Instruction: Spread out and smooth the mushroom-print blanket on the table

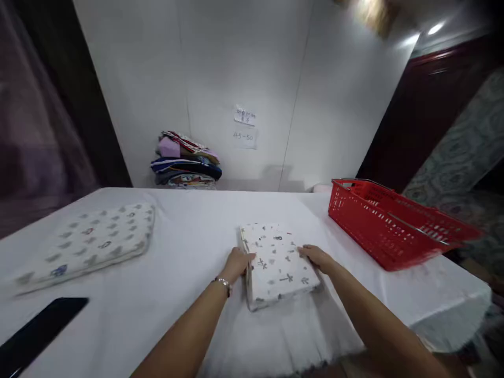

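A white folded cloth printed with small grey motifs lies on the white-covered table in front of me, in a thick rectangular stack of layers. My left hand grips its left edge, thumb on top and fingers tucked against the side. On the opposite edge my right hand holds the cloth, its thumb side over the top and the other fingers partly hidden. A second folded cloth, white with grey shapes and a few coloured figures, lies flat to the left, apart from both hands.
A red plastic basket with wire handles stands at the right of the table. At the front left lies a black phone. Against the wall behind is a pile of folded fabrics. Paper notes hang on the wall.
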The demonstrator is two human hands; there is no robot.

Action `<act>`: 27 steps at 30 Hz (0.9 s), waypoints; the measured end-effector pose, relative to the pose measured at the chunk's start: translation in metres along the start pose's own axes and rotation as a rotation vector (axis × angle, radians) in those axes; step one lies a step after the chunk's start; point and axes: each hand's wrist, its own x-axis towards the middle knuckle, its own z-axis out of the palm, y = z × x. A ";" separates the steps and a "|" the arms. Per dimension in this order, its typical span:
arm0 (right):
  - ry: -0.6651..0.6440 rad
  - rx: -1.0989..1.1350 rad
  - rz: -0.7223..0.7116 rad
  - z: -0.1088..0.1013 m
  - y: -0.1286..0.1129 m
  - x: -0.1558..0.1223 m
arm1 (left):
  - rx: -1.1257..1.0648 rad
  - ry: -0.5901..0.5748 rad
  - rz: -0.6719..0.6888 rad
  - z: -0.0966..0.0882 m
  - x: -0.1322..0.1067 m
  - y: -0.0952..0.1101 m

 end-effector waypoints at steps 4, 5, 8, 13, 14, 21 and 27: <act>-0.019 -0.008 0.026 0.003 -0.005 0.002 | 0.029 0.038 -0.007 -0.002 0.001 -0.004; -0.032 -0.002 0.035 0.003 -0.006 0.003 | 0.071 0.056 0.005 -0.001 0.000 -0.005; -0.090 0.033 0.059 0.002 -0.008 0.004 | 0.295 0.111 0.092 0.001 -0.002 -0.008; -0.199 0.196 0.073 0.003 -0.004 0.007 | 0.390 0.109 0.186 0.006 -0.002 -0.011; -0.211 0.224 0.064 0.004 -0.003 0.007 | 0.326 0.108 0.168 0.006 -0.002 -0.012; -0.189 0.321 0.039 0.004 0.000 0.007 | -0.406 -0.010 -0.080 0.011 -0.009 -0.018; -0.255 0.344 0.034 0.000 0.001 0.012 | -0.689 -0.239 -0.215 0.006 -0.019 -0.004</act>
